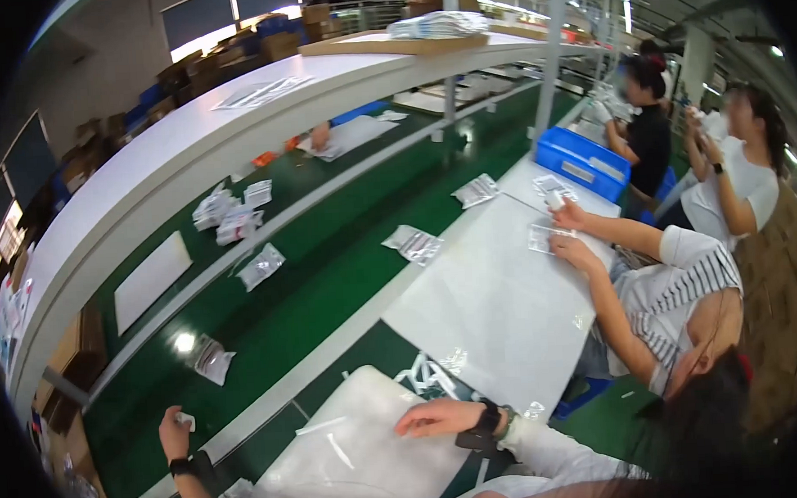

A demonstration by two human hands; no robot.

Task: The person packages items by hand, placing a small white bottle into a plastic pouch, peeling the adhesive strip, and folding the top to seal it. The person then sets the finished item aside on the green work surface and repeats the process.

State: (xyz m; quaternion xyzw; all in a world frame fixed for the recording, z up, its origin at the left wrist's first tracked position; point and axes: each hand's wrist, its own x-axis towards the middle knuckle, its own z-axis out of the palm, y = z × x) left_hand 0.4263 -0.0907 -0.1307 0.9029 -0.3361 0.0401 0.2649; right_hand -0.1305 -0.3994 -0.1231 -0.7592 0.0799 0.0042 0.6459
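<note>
At the lower left, my left hand (172, 434) is raised near the close edge of the green conveyor belt (326, 244). Its fingers pinch a small white piece (186, 421), too small to name. My right hand (442, 417) reaches in over a white work sheet (370, 395), its fingers loosely stretched and nothing seen in them. Thin white strips (340, 450) lie on that sheet, to the left of the hand. Just beyond its far right corner is a small heap of white strips (428, 374). A silver and clear packet (212, 360) rests on the belt beyond my left hand.
More packets (414, 245) are spread along the belt. To my right, a co-worker's hands (571, 240) handle small packets on another white sheet (492, 316), near a blue bin (583, 165). A long white shelf (167, 126) runs above the far side. Other people work farther back.
</note>
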